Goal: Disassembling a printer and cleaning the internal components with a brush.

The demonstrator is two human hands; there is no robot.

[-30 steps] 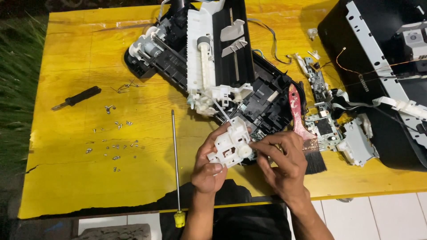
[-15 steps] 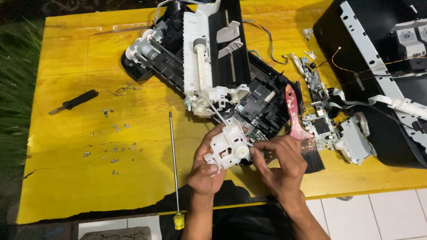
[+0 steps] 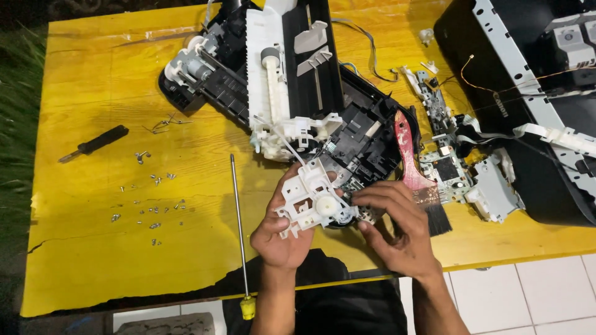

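Observation:
My left hand (image 3: 280, 234) grips a white plastic gear assembly (image 3: 308, 201) from below, holding it above the near edge of the yellow table (image 3: 93, 248). A thin white tube runs from the assembly up to the dismantled printer mechanism (image 3: 292, 93). My right hand (image 3: 397, 229) pinches a small dark part at the assembly's right side. A brush with a pink handle and black bristles (image 3: 417, 174) lies just right of my right hand.
A long screwdriver with a yellow handle (image 3: 239, 229) lies left of my left hand. Several loose screws (image 3: 152, 198) are scattered at the left, with a short black screwdriver (image 3: 93, 144) beyond. A circuit board (image 3: 444, 167), a grey bracket (image 3: 493, 195) and a black printer casing (image 3: 528, 93) sit at the right.
Both hands have tilted the white assembly slightly, and my right hand's fingers have shifted along its right side. The view has drifted a little.

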